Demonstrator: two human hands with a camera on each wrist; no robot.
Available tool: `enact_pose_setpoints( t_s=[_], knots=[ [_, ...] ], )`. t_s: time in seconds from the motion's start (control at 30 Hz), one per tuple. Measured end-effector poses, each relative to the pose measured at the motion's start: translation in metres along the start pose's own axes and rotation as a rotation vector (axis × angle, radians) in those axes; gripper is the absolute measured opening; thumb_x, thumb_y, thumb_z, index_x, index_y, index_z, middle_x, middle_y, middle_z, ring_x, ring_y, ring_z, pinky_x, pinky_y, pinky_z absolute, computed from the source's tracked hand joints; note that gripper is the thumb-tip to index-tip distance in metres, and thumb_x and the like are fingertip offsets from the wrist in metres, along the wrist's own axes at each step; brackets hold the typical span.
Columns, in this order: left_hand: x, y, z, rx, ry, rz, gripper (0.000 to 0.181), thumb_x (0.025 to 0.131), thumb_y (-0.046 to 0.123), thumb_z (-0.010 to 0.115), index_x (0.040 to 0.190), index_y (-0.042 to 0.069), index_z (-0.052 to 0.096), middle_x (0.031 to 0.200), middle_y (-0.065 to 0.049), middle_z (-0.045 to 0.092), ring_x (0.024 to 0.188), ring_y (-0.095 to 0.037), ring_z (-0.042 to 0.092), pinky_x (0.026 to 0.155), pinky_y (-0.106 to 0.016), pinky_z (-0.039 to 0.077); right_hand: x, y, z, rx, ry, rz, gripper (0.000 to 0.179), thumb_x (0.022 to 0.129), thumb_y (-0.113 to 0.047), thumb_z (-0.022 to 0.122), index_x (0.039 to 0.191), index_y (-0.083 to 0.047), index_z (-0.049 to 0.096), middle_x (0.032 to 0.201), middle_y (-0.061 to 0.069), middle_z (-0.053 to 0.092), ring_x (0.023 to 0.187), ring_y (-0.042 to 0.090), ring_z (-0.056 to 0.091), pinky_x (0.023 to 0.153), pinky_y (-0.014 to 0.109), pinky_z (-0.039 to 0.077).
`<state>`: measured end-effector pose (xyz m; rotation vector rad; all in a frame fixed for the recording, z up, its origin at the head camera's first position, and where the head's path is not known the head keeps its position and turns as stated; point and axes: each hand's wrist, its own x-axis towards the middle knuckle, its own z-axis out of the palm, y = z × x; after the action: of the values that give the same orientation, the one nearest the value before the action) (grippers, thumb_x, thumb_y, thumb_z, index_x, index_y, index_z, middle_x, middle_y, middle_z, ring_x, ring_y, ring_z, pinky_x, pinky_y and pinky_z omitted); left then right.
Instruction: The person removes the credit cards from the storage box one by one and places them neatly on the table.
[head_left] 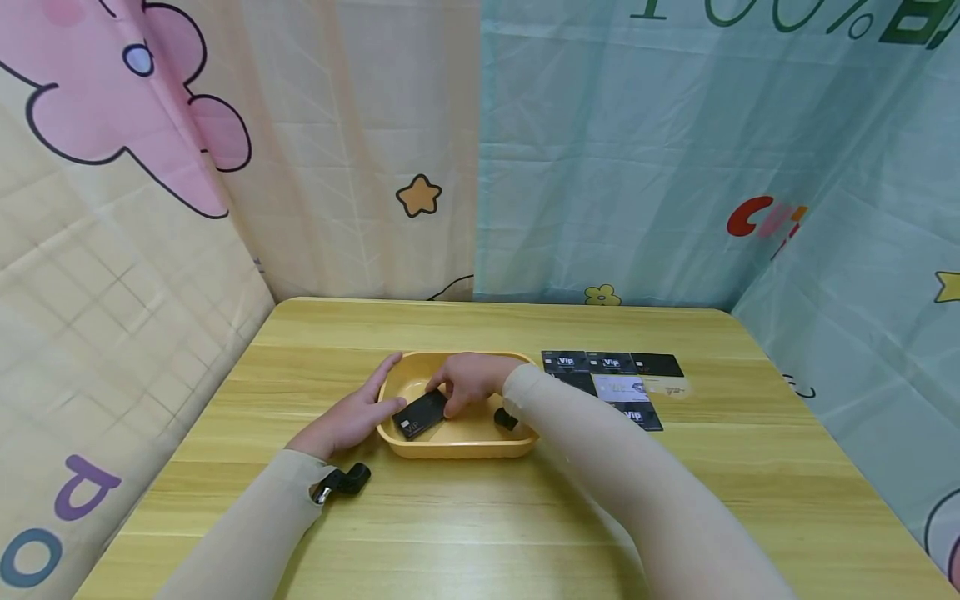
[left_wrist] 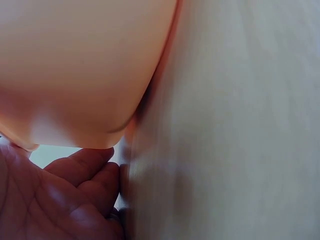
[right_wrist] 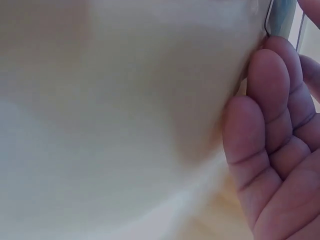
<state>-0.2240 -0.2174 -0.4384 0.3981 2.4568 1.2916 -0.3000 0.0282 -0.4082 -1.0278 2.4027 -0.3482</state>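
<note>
A black VIP card (head_left: 418,416) lies tilted inside the yellow plastic basket (head_left: 468,451). My right hand (head_left: 474,379) reaches in and pinches the card's right end between thumb and fingers. In the right wrist view, the curled fingers (right_wrist: 255,120) are close up, with a thin dark edge at their tips. At the basket's left end, my left hand (head_left: 352,421) holds the rim, thumb over it and fingers outside. The left wrist view shows those fingers (left_wrist: 97,182) low beside the outer wall. Whether more cards lie beneath the held one is hidden.
Right of the basket, several cards lie in rows on the wooden table (head_left: 465,533): black Vip cards (head_left: 611,362), a plain black card (head_left: 657,365), a silvery card (head_left: 621,388) and a cream card (head_left: 666,385). The right forearm partly covers them. Printed curtains (head_left: 360,167) stand behind.
</note>
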Motion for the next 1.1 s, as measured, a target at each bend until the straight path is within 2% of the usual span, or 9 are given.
enact_pose_setpoints(
  t_s=[0.47, 0.77, 1.0, 1.1],
  knots=[
    [0.0, -0.001, 0.0, -0.006, -0.001, 0.008, 0.079, 0.109, 0.041, 0.052, 0.17, 0.036, 0.001, 0.177, -0.015, 0.012, 0.161, -0.045, 0.014, 0.127, -0.07, 0.014, 0.0, -0.001, -0.003, -0.03, 0.014, -0.034, 0.052, 0.087, -0.018, 0.08, 0.138, -0.013, 0.07, 0.091, -0.004, 0.069, 0.074, 0.009, 0.059, 0.067, 0.022, 0.048],
    [-0.001, 0.0, 0.0, 0.009, 0.007, 0.013, 0.079, 0.109, 0.039, 0.052, 0.17, 0.034, 0.002, 0.176, -0.016, 0.016, 0.16, -0.046, 0.018, 0.126, -0.07, 0.016, -0.005, -0.002, -0.009, -0.06, 0.035, -0.01, 0.053, 0.087, -0.021, 0.079, 0.138, -0.016, 0.07, 0.092, -0.003, 0.068, 0.077, 0.01, 0.059, 0.069, 0.023, 0.048],
    [-0.001, 0.001, 0.0, 0.022, 0.001, 0.02, 0.079, 0.11, 0.04, 0.051, 0.17, 0.033, 0.001, 0.177, -0.017, 0.012, 0.161, -0.047, 0.015, 0.126, -0.071, 0.015, -0.014, -0.001, -0.018, -0.076, 0.041, 0.003, 0.052, 0.086, -0.023, 0.079, 0.137, -0.016, 0.07, 0.09, -0.003, 0.067, 0.076, 0.011, 0.059, 0.068, 0.024, 0.048],
    [-0.001, 0.0, 0.0, 0.029, -0.001, 0.02, 0.078, 0.11, 0.043, 0.05, 0.17, 0.037, 0.0, 0.177, -0.016, 0.01, 0.161, -0.048, 0.014, 0.125, -0.072, 0.015, -0.018, -0.001, -0.023, -0.081, 0.05, 0.008, 0.052, 0.086, -0.023, 0.08, 0.137, -0.016, 0.071, 0.088, -0.003, 0.066, 0.076, 0.011, 0.058, 0.069, 0.024, 0.047]
  ],
)
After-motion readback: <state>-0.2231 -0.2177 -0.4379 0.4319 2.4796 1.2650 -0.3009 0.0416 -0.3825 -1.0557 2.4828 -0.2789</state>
